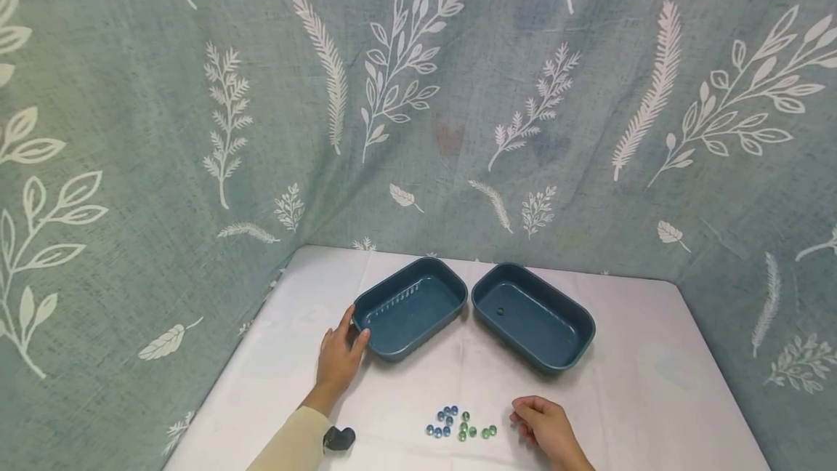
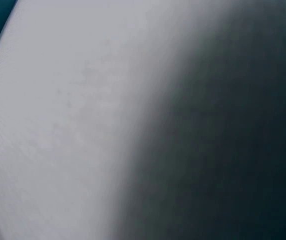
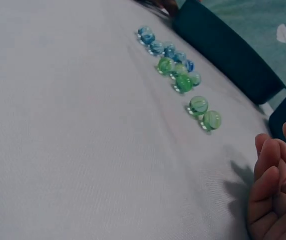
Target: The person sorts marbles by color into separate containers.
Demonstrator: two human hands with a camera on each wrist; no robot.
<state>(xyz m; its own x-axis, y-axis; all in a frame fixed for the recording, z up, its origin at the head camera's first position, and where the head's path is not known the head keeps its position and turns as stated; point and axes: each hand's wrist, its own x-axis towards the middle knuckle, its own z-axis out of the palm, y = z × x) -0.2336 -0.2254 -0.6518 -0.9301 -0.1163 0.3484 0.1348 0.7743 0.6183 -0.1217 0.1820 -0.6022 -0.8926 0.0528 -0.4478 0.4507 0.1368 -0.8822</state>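
White-covered table (image 1: 660,355), one; two dark teal trays stood towards its far edge, aslant, their neighbouring corners just beside each other. Left tray (image 1: 405,318): its near left corner touched by the left hand (image 1: 336,362), fingers and thumb extended at the rim, spread rather than clenched. Right tray (image 1: 536,318): one green marble (image 1: 500,311) lay inside, near its left end.

Marbles on the cloth, thirteen, loosely clustered on the near side of the trays, well away from the table's left and right edges; blue marbles (image 1: 441,416), seven, to the left; green marbles (image 3: 199,105), six, to the right, the last two a little apart from the others.

Right hand (image 1: 544,427): above the table, right of the green marbles, near them; fingers loosely curled, thumb apart from the fingertips, nothing visible in its hold.

Also present: cream sleeve (image 1: 294,442) on the left arm; leaf-printed fabric (image 1: 405,187) behind the far edge; left wrist view, mostly blurred.
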